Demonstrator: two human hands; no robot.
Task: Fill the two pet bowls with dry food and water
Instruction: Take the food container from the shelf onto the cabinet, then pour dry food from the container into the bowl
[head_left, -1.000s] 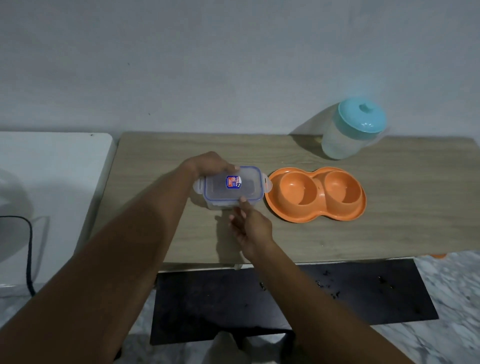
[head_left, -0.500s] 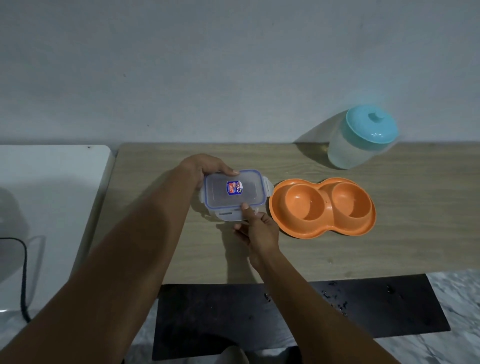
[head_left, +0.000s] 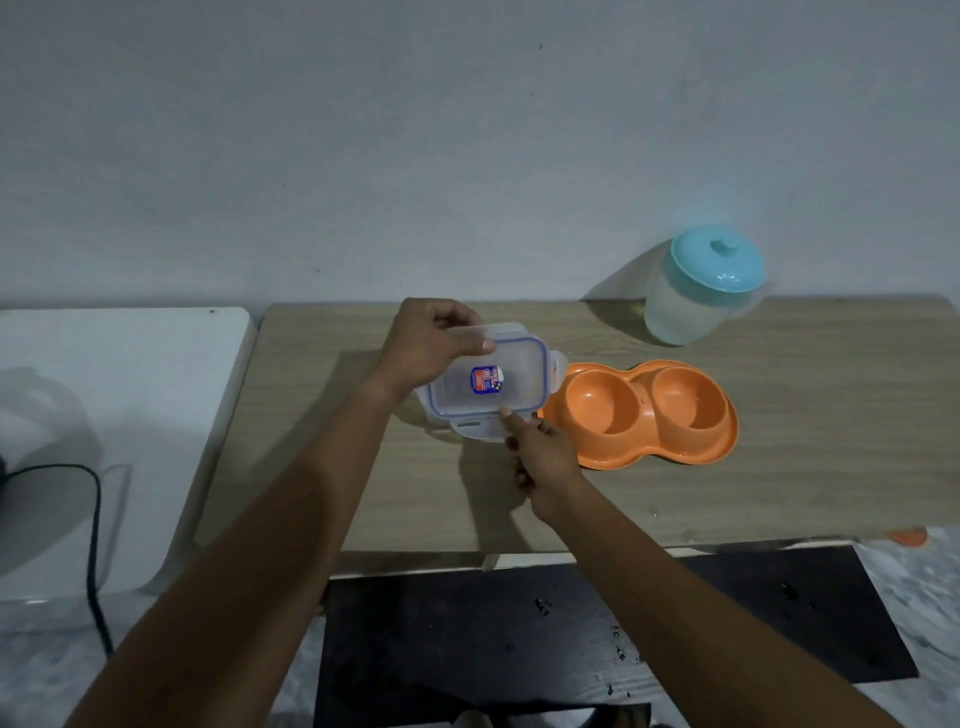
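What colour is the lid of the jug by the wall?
Light turquoise lid on a cloudy, see-through jug, seen best in the head view.

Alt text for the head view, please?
The left hand grips a clear lidded container while the right hand pinches its near latch. Beside it on the table sits an empty orange double bowl, a teal-lidded jug behind.

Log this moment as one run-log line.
step: opening plastic box | left hand: grips box from above | right hand: fingertip at front clip | double bowl: both wells empty | jug: closed
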